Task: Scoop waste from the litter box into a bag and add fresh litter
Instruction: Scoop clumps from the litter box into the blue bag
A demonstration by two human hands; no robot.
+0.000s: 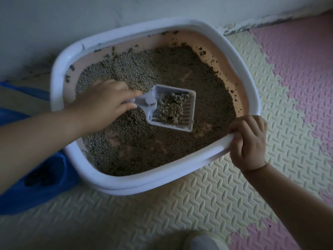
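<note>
Litter box point(137, 184), white-rimmed and pink inside, is set on the foam floor mat point(198, 213) close against a wall. A blue bag point(36, 186) is spread just beside its left side. Grey-brown litter point(162, 150) is spread over most of the bottom. The near right rim is gripped by the right hand point(248, 141). The handle of a white slotted scoop point(189, 109) is held in the left hand point(100, 103) above the middle of the litter, and a clump point(171, 107) is carried in it.

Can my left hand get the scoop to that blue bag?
Probably yes: the left hand holds the scoop, and the blue bag lies just beside the litter box with nothing between.
</note>
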